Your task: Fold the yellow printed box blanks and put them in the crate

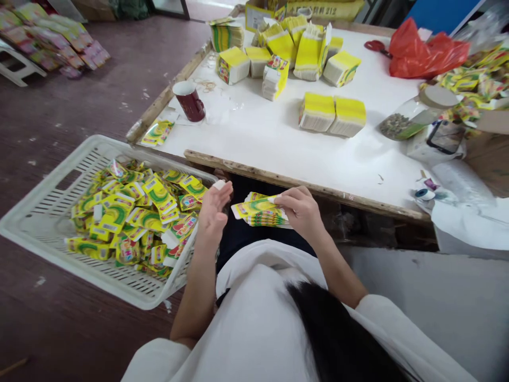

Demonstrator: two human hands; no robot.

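My right hand (300, 212) pinches the end of a flat yellow and green printed card packet (252, 207). Beneath it, a stack of the same printed packets (268, 219) lies on my lap. My left hand (214, 212) is raised beside the basket's near right rim, apart from the packet, its fingers stretched out and a white wrap on one fingertip. Nothing shows in that palm. To the left, a white plastic basket (37, 241) holds many loose yellow packets (131, 217), some with clear plastic and colourful contents.
On the white table (246, 122) stand bundled yellow cards (332, 114), a dark red mug (191, 102), a jar (413, 114) and a red plastic bag (425, 50). Red-handled scissors (376, 46) lie beside the bag. The table's wooden edge (278, 178) runs just beyond my hands.
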